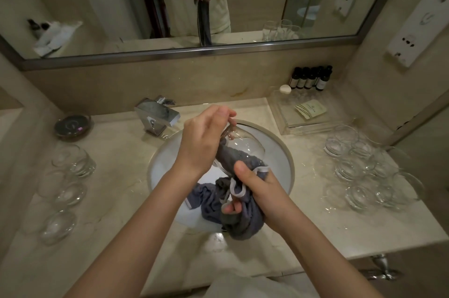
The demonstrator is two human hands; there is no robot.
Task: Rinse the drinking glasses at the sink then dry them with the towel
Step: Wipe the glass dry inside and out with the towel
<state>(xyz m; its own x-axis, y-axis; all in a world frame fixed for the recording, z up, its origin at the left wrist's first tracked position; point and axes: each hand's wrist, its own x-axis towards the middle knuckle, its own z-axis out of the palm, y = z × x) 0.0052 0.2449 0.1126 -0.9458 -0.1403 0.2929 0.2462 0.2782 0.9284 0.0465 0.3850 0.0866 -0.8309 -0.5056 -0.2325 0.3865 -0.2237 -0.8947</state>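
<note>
My left hand (201, 138) pinches the far rim of a clear drinking glass (239, 146) held over the sink (279, 152) at the frame's centre. My right hand (255, 191) is closed around the grey towel (233, 210), its thumb pressing cloth against the glass's near side; part of the towel is stuffed inside the glass. More glasses (65, 176) stand at the left edge, and a larger cluster (364, 166) at the right. The faucet (158, 115) sits upper left of the sink.

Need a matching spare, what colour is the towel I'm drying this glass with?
The towel is dark blue-grey with a pale edge trim, clearest in the head view.
</note>
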